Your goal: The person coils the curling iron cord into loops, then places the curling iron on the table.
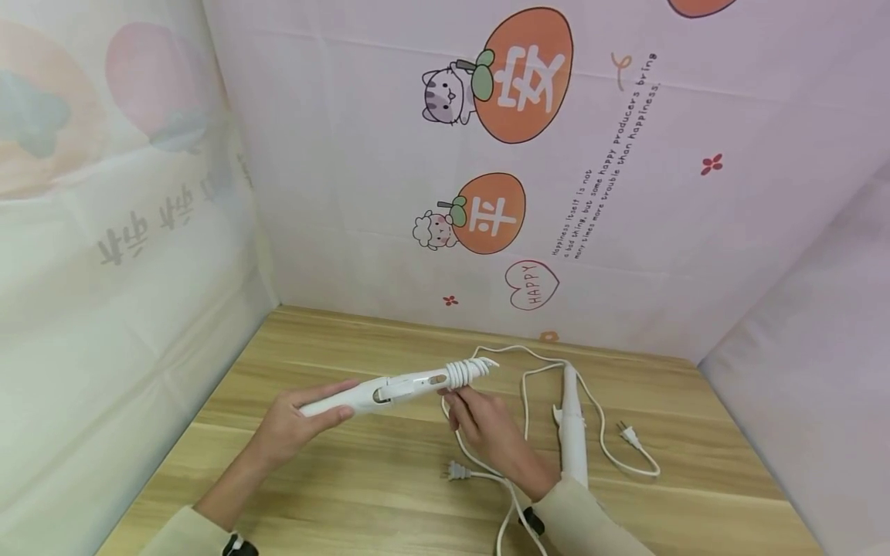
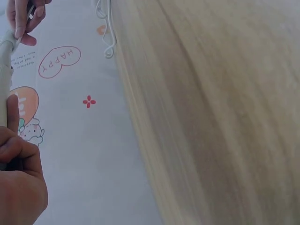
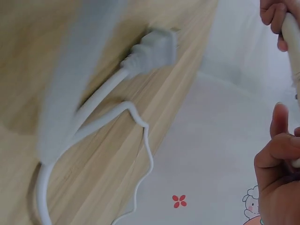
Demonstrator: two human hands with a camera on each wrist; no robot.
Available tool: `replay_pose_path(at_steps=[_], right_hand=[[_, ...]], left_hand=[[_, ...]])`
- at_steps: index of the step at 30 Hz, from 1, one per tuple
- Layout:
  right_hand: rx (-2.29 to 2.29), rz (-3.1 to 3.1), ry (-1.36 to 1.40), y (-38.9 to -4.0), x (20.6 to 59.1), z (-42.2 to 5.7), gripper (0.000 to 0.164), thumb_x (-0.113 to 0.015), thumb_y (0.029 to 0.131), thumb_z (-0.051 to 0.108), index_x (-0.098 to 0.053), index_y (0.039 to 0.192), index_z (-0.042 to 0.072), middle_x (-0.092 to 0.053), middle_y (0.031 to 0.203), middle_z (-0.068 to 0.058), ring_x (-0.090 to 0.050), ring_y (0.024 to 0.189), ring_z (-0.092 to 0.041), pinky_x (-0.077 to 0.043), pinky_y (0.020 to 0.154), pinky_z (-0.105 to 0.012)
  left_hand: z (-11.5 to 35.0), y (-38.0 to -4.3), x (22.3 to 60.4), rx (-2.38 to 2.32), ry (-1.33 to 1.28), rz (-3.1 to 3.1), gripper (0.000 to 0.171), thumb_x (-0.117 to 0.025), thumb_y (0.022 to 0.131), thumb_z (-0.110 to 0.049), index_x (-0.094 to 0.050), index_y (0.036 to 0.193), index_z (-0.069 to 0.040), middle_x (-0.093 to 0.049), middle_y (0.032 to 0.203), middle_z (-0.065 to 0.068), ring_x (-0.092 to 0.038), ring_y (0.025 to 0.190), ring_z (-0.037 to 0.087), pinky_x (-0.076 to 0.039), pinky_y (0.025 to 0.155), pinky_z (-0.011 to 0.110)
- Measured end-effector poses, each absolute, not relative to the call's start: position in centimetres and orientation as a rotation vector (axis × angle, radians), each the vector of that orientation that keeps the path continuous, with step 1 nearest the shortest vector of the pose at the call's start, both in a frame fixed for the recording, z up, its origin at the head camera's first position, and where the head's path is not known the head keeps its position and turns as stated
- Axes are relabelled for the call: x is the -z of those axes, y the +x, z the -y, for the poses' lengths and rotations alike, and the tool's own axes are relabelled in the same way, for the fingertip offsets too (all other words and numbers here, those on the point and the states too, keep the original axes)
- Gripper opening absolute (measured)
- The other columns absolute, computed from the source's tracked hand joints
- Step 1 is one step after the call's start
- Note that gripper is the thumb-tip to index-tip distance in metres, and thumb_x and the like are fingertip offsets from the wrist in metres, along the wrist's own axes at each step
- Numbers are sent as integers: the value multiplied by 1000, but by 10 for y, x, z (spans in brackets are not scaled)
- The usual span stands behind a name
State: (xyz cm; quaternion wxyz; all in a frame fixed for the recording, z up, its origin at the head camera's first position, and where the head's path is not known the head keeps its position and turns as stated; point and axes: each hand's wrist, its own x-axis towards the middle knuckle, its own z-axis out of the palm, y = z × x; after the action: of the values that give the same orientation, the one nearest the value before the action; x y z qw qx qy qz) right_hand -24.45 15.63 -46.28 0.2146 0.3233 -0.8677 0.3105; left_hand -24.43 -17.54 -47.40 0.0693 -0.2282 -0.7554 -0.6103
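A white curling iron (image 1: 375, 392) is held up over the table, tilted slightly with its right end higher. My left hand (image 1: 295, 417) grips its left end, thumb along the near side. White cord (image 1: 462, 374) is wound in several turns round the iron's right end. Just below those turns, my right hand (image 1: 487, 428) pinches the cord with curled fingers. In the right wrist view, that hand (image 3: 281, 171) is close to the iron's end. From there the cord trails down to a two-pin plug (image 1: 457, 470) by the right forearm.
A second white curling iron (image 1: 573, 444) lies on the wooden table (image 1: 334, 494) at the right, partly behind the right sleeve. Its loose cord loops round to another plug (image 1: 629, 435). Printed cloth walls (image 1: 348, 193) stand behind and on both sides.
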Motion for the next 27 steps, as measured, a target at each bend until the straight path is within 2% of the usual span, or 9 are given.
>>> replay_pose_path(at_steps=[3,7,12,16,20,21,24,27], right_hand=[[-918,2459,858,-241,460,-157,18,-59,112,6,-74,121,3,-65,70,6,-43,59,9,-44,56,-18],[-1039,2534,811,-237,456,-157,23,-57,114,11,-73,127,1,-69,72,2,-42,56,8,-40,51,-19],[-1060,2572,827,-232,453,-158,23,-57,115,15,-74,126,3,-69,72,4,-42,56,9,-40,51,-18],[-1000,2565,904,-231,452,-159,17,-57,114,12,-73,119,8,-66,74,8,-45,60,8,-43,54,-18],[-839,2482,1049,-235,450,-165,10,-62,109,2,-70,112,7,-67,78,4,-55,67,3,-50,60,-17],[-768,2448,1087,-236,449,-167,9,-60,111,5,-68,111,7,-66,78,4,-56,68,2,-50,61,-17],[-551,2313,1160,-241,446,-172,13,-56,115,12,-67,112,7,-64,80,5,-56,68,0,-51,61,-17],[-411,2220,1199,-244,443,-176,30,-43,119,26,-66,111,10,-65,85,6,-52,64,-1,-50,58,-18]], left_hand=[[173,-244,472,1829,-645,2277,39,-83,96,-6,-76,134,-2,-78,129,17,-69,82,9,-58,64,26],[173,-243,469,1808,-535,2287,41,-83,96,-9,-75,136,-3,-74,135,19,-67,80,9,-55,60,25],[176,-242,464,1760,-382,2321,43,-85,96,-18,-76,138,-11,-74,137,16,-60,73,9,-46,51,24],[180,-242,465,1696,-371,2355,42,-88,94,-22,-79,134,-15,-77,133,14,-57,65,8,-47,48,26],[185,-243,467,1604,-419,2434,41,-90,92,-28,-81,132,-22,-82,122,9,-50,57,6,-45,45,26],[186,-243,467,1580,-443,2466,41,-90,92,-30,-81,131,-24,-82,121,9,-49,56,5,-45,45,26],[191,-242,466,1534,-569,2569,40,-89,93,-33,-81,131,-26,-82,123,9,-54,62,4,-48,48,26],[197,-240,464,1526,-716,2640,39,-87,94,-35,-81,132,-25,-79,131,9,-71,86,5,-59,63,27]])
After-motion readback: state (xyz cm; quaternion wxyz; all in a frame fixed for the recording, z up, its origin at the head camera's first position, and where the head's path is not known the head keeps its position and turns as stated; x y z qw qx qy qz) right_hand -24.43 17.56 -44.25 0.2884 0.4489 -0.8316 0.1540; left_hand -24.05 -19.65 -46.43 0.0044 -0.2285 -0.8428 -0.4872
